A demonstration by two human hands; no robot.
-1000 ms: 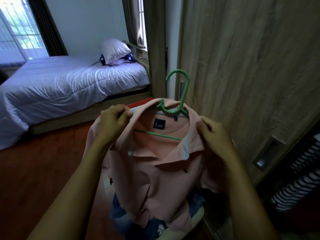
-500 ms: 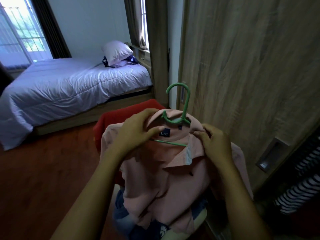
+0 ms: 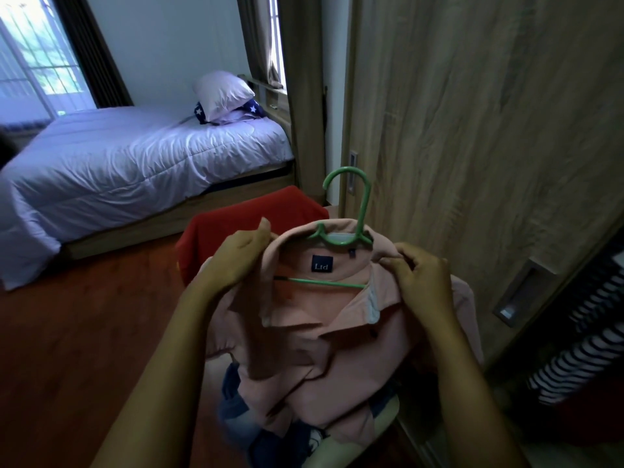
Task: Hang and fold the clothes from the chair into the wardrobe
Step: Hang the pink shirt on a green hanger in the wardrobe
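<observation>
The room is a bedroom with a brown wood floor (image 3: 84, 332). A bed (image 3: 135, 170) with a pale cover stands by the far wall, and a white pillow (image 3: 223, 92) lies on a blue pillow with stars. Light comes in through a window (image 3: 33, 62) on the left. On the right is the big wooden wardrobe door (image 3: 472, 130), and past its edge hang some striped clothes (image 3: 574, 349).

A small dark blue tag (image 3: 321, 264) inside the collar says "Ltd".

The pink shirt (image 3: 320, 349) is soft and a bit crumpled, with a collar and dark buttons. It sits on a green hanger (image 3: 364, 206), held up in front of the wardrobe door, above the chair (image 3: 337, 447). A red cloth (image 3: 250, 221) hangs over the chair back, and blue clothes (image 3: 236, 400) lie on the seat.

The left hand (image 3: 241, 256) grips the shirt at one shoulder. The right hand (image 3: 418, 282) pinches the collar on the other side.
</observation>
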